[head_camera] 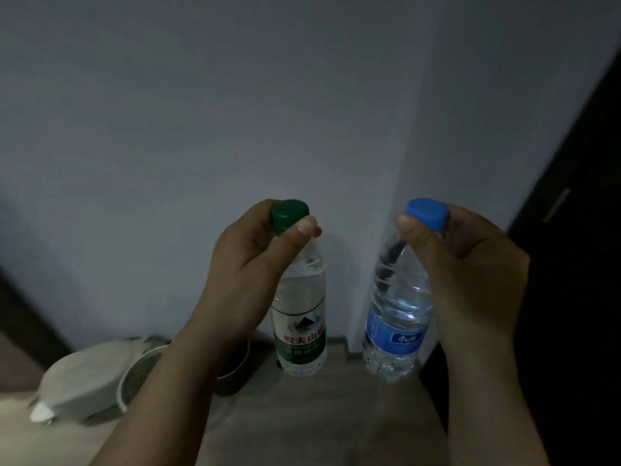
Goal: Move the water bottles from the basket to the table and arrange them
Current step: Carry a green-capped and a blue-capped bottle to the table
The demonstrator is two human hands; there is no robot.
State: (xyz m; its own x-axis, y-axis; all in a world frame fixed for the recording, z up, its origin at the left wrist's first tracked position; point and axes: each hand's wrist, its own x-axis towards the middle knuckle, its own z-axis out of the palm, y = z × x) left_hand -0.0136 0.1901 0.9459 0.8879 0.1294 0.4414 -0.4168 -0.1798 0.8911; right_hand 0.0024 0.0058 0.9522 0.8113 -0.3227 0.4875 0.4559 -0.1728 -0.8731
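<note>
My left hand [250, 264] grips the neck of a clear water bottle with a green cap and green label [300, 334], thumb across just under the cap. My right hand [470, 274] grips the neck of a second clear bottle with a blue cap and blue label [396, 334]. Both bottles hang upright, side by side, their bases just above or on the brownish table top [319, 415]; contact is unclear in the dim light. The basket is not in view.
A white kettle-like vessel with an open round rim [84, 381] stands at the left on the table. A dark round container [235, 368] sits behind my left forearm. A pale wall rises behind the table; a dark door is at the right.
</note>
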